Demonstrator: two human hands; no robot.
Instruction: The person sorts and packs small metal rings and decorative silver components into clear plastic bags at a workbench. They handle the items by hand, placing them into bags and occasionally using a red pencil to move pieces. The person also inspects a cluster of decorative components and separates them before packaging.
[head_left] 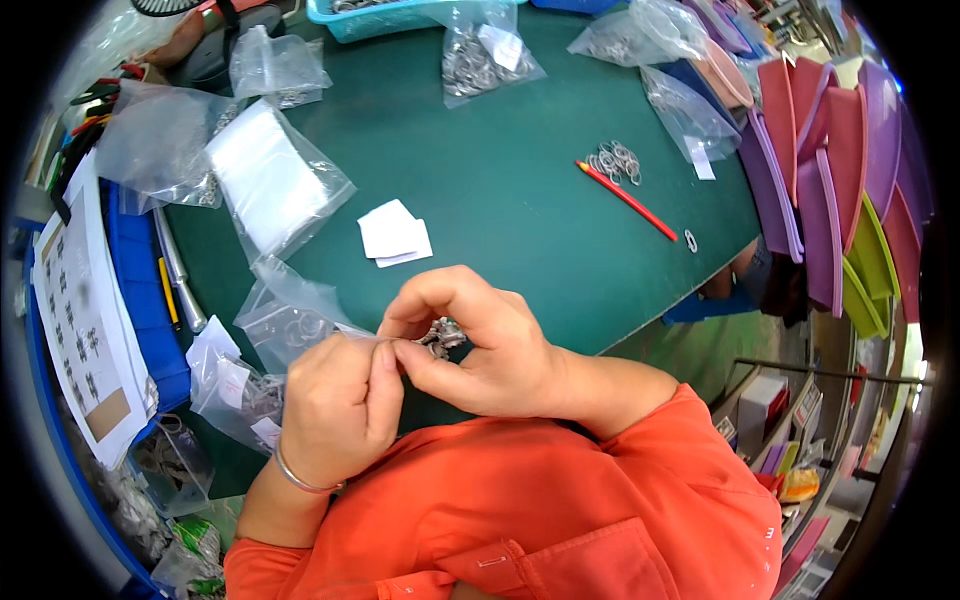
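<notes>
My left hand [342, 400] and my right hand [485, 345] meet near the table's front edge, fingertips pinched together. Whatever lies between those fingertips is too small and covered to make out. Through the gap under my right fingers show small silvery metal pieces [443, 337]; whether the hand holds them or they lie behind it, I cannot tell. Just beyond my left hand is a clear zip bag [292, 318], partly covered by it. Left of that hand lies another clear bag of metal parts [240, 392] with white labels.
On the green table [480, 190] are white paper slips [393, 232], a red pencil [628, 200], a pile of metal rings [613, 162] and several bags of metal parts [485, 60]. A blue tray [150, 290] borders the left; stacked coloured bins [820, 170] stand right.
</notes>
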